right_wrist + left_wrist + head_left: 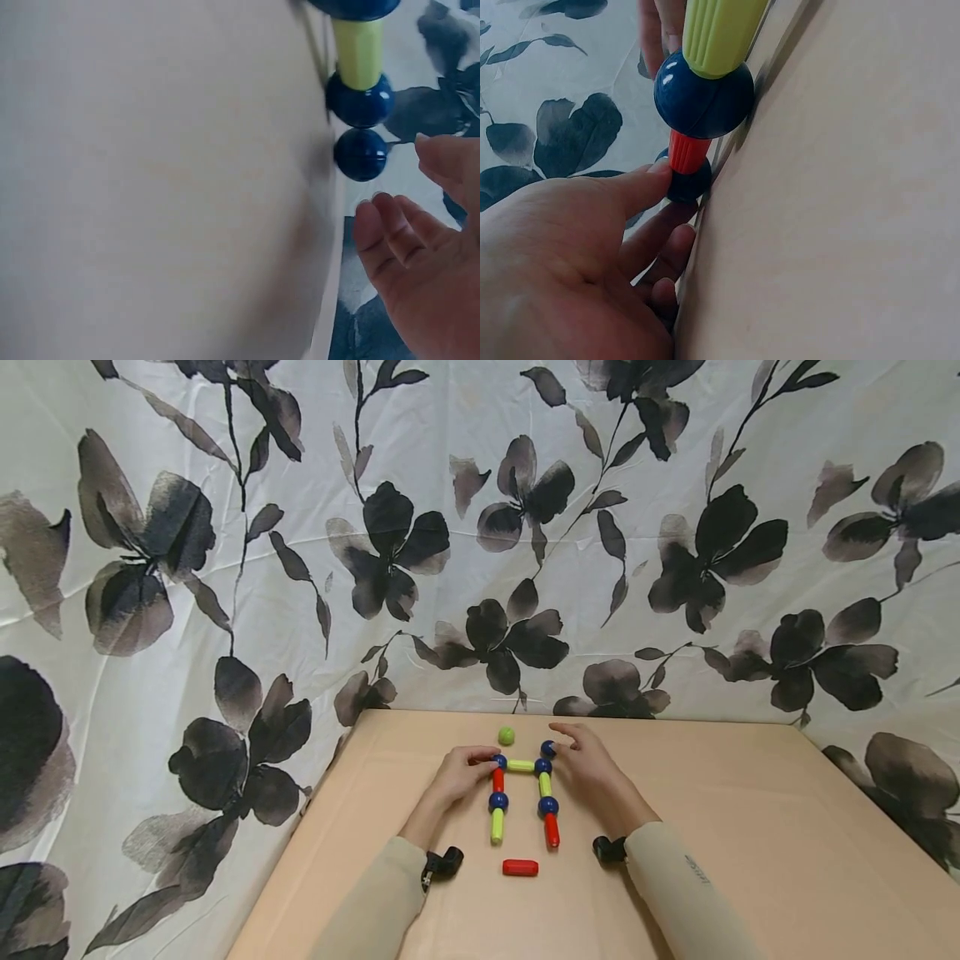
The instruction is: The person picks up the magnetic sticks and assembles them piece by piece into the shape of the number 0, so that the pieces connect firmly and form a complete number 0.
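Note:
A U-shaped frame of rods and balls lies on the table, its yellow-green crossbar (521,766) on the far side. My left hand (461,774) pinches the blue ball (690,180) at the frame's far left corner, the thumb by the red rod (688,152). From that corner, the left side runs through another blue ball (498,800) to a yellow-green rod (497,827). A loose blue ball (361,155) sits just beyond the far right corner ball (543,766). Beside it, my right hand (592,768) has its fingers apart, not touching the ball in the right wrist view.
A small green ball (506,736) lies near the table's (750,827) far edge. Nearer the front is a separate red rod (521,867). The frame's right side ends in a red rod (552,831). A flowered cloth (420,635) hangs behind the table.

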{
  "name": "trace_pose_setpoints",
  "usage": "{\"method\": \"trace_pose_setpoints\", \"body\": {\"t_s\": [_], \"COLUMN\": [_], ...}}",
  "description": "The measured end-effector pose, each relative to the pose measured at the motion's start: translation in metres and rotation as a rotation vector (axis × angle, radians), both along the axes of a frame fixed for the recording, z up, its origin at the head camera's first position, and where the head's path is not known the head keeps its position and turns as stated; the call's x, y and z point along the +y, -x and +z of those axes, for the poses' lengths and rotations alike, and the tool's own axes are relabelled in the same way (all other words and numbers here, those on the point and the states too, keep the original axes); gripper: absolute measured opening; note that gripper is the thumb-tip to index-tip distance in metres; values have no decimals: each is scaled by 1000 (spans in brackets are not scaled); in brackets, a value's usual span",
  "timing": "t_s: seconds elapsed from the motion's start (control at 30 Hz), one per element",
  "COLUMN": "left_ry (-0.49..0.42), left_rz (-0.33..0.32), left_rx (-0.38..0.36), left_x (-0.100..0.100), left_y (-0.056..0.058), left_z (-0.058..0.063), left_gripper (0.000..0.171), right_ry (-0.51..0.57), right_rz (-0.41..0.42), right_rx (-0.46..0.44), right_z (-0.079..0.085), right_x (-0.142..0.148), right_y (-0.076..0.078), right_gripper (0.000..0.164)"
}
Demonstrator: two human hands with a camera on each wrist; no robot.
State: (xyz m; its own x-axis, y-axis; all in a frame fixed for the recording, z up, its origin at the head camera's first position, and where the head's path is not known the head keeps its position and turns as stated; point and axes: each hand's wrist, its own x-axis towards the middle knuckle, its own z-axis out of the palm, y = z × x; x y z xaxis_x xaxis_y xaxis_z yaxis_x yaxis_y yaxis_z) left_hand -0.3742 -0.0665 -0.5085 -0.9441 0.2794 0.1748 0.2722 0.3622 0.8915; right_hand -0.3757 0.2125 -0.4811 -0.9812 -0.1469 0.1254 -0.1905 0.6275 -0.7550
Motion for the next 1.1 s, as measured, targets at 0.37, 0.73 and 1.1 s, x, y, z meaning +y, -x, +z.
{"method": "trace_pose_setpoints", "body": {"t_s": [0.37, 0.73, 1.1], "left_ry": [13, 29, 17], "left_rz": [8, 11, 8], "left_rx": [-8, -4, -12], "left_x": [1, 0, 0], "left_y": [-1, 0, -2], "left_z": [3, 3, 2], "left_gripper": [29, 30, 30], "right_ry": [-158, -231, -156], "right_rz": [118, 94, 96], "right_rx": [23, 31, -10], "right_z": [0, 1, 0], "right_x": [-8, -6, 3], "right_y": [12, 11, 5], "right_gripper": [39, 28, 30]}}
